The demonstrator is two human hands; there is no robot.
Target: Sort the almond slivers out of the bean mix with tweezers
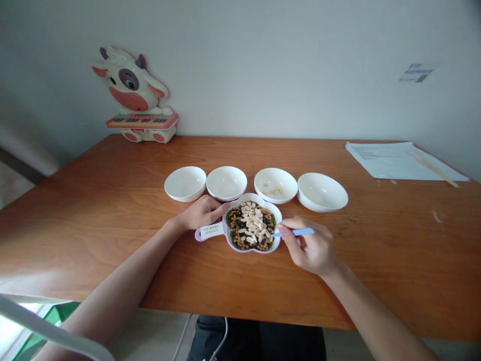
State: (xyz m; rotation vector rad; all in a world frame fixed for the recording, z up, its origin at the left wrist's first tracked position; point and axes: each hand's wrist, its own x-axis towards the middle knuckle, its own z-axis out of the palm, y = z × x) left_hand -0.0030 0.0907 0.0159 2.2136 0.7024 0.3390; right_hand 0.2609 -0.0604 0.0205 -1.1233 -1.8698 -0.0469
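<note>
My right hand (310,245) pinches a slim light blue plastic utensil (303,231). Its tip reaches in among the pale peanut halves (253,223) at the right side of a shallow, flower-shaped dish (278,216); whether it is a spoon or tweezers I cannot tell. Under the peanuts lie dark, green and tan beans or grains (235,225). The dish has a lilac edge and a labelled handle (212,230) pointing left. My left hand (203,213) is closed at the dish's upper left rim, thumb against it, other fingers partly hidden.
Behind the dish stand several white bowls in a row; the third (275,185) from the left holds a few pale pieces. A cow-shaped toy keyboard (137,100) stands at the back left of the wooden table (93,210). Papers (398,160) with a thin stick lie at right.
</note>
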